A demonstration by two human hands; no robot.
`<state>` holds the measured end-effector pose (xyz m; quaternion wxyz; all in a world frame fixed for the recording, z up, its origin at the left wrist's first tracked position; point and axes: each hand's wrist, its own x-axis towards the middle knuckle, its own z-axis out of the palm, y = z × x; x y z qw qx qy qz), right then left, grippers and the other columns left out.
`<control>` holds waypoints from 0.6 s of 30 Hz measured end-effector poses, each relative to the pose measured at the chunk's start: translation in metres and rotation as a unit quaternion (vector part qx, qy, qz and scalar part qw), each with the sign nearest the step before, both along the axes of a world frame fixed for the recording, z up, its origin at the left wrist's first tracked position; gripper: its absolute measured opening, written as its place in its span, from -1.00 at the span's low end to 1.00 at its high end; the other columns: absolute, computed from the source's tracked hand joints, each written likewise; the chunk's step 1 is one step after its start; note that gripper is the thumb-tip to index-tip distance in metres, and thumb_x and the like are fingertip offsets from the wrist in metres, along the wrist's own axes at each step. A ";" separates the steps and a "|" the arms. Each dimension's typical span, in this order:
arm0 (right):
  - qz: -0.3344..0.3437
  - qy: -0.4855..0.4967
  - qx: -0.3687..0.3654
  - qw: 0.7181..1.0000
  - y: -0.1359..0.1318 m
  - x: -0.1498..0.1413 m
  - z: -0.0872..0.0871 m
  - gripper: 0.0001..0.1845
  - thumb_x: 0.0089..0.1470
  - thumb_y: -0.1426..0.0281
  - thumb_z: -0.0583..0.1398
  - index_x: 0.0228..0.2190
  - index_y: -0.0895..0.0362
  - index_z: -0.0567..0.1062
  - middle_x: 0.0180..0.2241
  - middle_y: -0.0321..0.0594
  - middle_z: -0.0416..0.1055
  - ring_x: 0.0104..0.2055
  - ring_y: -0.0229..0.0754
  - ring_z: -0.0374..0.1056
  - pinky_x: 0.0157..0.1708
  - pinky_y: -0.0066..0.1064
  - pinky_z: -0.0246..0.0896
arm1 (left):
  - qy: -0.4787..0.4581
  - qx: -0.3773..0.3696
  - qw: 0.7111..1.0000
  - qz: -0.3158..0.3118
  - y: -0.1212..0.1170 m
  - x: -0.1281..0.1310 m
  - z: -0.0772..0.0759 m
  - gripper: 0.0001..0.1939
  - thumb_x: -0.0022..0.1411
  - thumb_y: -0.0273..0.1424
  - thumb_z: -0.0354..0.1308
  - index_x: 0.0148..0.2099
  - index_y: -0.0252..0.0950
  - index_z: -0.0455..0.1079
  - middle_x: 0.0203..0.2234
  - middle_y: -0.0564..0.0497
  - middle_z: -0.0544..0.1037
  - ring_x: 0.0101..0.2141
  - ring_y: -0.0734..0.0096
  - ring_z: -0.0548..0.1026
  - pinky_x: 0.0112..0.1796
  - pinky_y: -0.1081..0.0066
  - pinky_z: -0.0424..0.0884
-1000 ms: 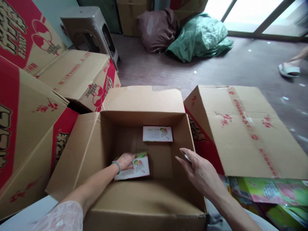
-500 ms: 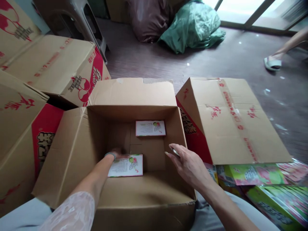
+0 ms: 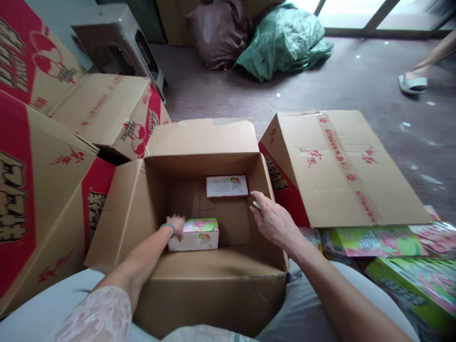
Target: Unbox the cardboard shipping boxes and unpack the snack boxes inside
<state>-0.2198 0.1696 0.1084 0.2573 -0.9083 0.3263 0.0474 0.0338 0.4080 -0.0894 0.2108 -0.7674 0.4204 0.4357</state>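
An open cardboard carton (image 3: 149,266) stands between my knees. Inside, my left hand (image 3: 176,225) grips the left end of a small printed box (image 3: 199,240), which shows a green and pink face on top and a white face towards me. A second small box (image 3: 227,185) lies with its white face up near the carton's back right corner. Over the carton's right side, my right hand (image 3: 272,218) is closed on a small silvery object (image 3: 254,203). Most of that object is hidden by the fingers, so its kind is unclear.
A taped carton (image 3: 342,166) stands on the right, beside green and pink packages (image 3: 406,285). More cartons (image 3: 60,156) crowd the left, with a stool (image 3: 110,28) behind. Green (image 3: 285,42) and maroon bags (image 3: 221,33) lie further back. Another person's sandalled foot (image 3: 413,83) shows at right.
The near small box has turned from white face up to green and pink face up, with my left hand now on its left end. My view has shifted slightly.
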 end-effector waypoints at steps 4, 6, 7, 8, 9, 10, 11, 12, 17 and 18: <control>-0.011 -0.058 0.012 0.998 -0.003 -0.004 -0.002 -0.57 0.24 0.37 -0.11 0.09 0.26 0.18 -0.05 0.07 0.35 -0.07 -0.07 0.35 -0.11 -0.31 0.25 | -0.046 -0.065 0.997 -0.018 0.002 -0.009 0.064 -0.23 -0.38 -0.20 0.44 -0.04 -0.31 0.36 -0.11 -0.20 0.42 -0.08 0.00 0.39 -0.05 0.07 0.31; -0.014 -0.094 0.019 0.995 -0.001 -0.006 0.000 -0.58 0.26 0.32 -0.15 0.07 0.23 0.20 -0.06 0.05 0.35 -0.10 -0.08 0.35 -0.14 -0.32 0.24 | -0.081 -0.109 0.991 -0.009 0.001 -0.011 0.103 -0.32 -0.26 -0.17 0.38 -0.06 -0.32 0.34 -0.12 -0.17 0.38 -0.10 0.07 0.38 -0.10 0.19 0.34; -0.018 -0.113 0.023 0.993 0.001 -0.008 0.003 -0.58 0.27 0.30 -0.15 0.06 0.21 0.22 -0.07 0.03 0.36 -0.12 -0.10 0.35 -0.17 -0.33 0.24 | -0.100 -0.130 0.987 -0.004 0.001 -0.011 0.124 -0.35 -0.22 -0.17 0.35 -0.06 -0.32 0.33 -0.12 -0.16 0.36 -0.09 0.08 0.36 -0.11 0.23 0.34; -0.024 -0.130 0.026 0.991 0.004 -0.010 0.007 -0.59 0.27 0.29 -0.14 0.04 0.19 0.24 -0.09 0.00 0.37 -0.15 -0.11 0.36 -0.20 -0.35 0.23 | -0.116 -0.154 0.981 0.001 0.003 -0.012 0.147 -0.37 -0.19 -0.17 0.33 -0.05 -0.31 0.32 -0.13 -0.15 0.35 -0.09 0.09 0.35 -0.11 0.26 0.33; -0.031 -0.149 0.030 0.988 0.008 -0.012 0.013 -0.60 0.27 0.27 -0.13 0.02 0.18 0.25 -0.12 -0.03 0.39 -0.19 -0.13 0.37 -0.24 -0.37 0.23 | -0.125 -0.184 0.975 0.006 0.005 -0.014 0.171 -0.38 -0.17 -0.17 0.31 -0.04 -0.30 0.30 -0.14 -0.13 0.34 -0.09 0.11 0.34 -0.11 0.28 0.33; -0.041 -0.169 0.033 0.984 0.014 -0.015 0.020 -0.61 0.27 0.26 -0.12 0.00 0.17 0.28 -0.16 -0.07 0.42 -0.24 -0.15 0.37 -0.27 -0.39 0.22 | -0.128 -0.222 0.967 0.011 0.010 -0.018 0.195 -0.38 -0.16 -0.19 0.30 -0.03 -0.29 0.29 -0.15 -0.11 0.33 -0.10 0.14 0.34 -0.12 0.30 0.33; -0.052 -0.192 0.037 0.979 0.021 -0.019 0.030 -0.61 0.27 0.25 -0.11 -0.02 0.16 0.30 -0.23 -0.11 0.43 -0.29 -0.18 0.37 -0.29 -0.41 0.21 | -0.124 -0.264 0.956 0.018 0.016 -0.024 0.218 -0.38 -0.16 -0.21 0.30 -0.02 -0.28 0.28 -0.17 -0.08 0.33 -0.12 0.16 0.34 -0.14 0.32 0.33; -0.061 -0.215 0.038 0.974 0.029 -0.023 0.040 -0.62 0.28 0.23 -0.11 -0.05 0.16 0.32 -0.29 -0.15 0.44 -0.34 -0.20 0.36 -0.31 -0.43 0.20 | -0.118 -0.307 0.944 0.027 0.024 -0.033 0.239 -0.37 -0.17 -0.24 0.29 -0.01 -0.26 0.27 -0.19 -0.06 0.33 -0.15 0.19 0.34 -0.15 0.33 0.33; 0.017 -0.224 -0.038 0.974 0.087 -0.037 0.104 -0.70 0.28 0.29 -0.09 -0.17 0.13 0.38 -0.34 -0.20 0.43 -0.34 -0.24 0.34 -0.31 -0.47 0.15 | -0.049 -0.443 0.892 0.068 0.071 -0.098 0.283 -0.26 -0.16 -0.33 0.29 0.12 -0.22 0.19 -0.14 -0.06 0.33 -0.13 0.18 0.35 -0.10 0.29 0.33; 0.069 -0.178 -0.054 0.980 0.100 -0.036 0.115 -0.74 0.26 0.33 -0.07 -0.20 0.11 0.38 -0.31 -0.20 0.43 -0.33 -0.24 0.35 -0.34 -0.47 0.13 | -0.039 -0.466 0.880 0.078 0.079 -0.110 0.279 -0.21 -0.16 -0.31 0.30 0.16 -0.23 0.16 -0.13 -0.08 0.33 -0.11 0.15 0.34 -0.07 0.26 0.33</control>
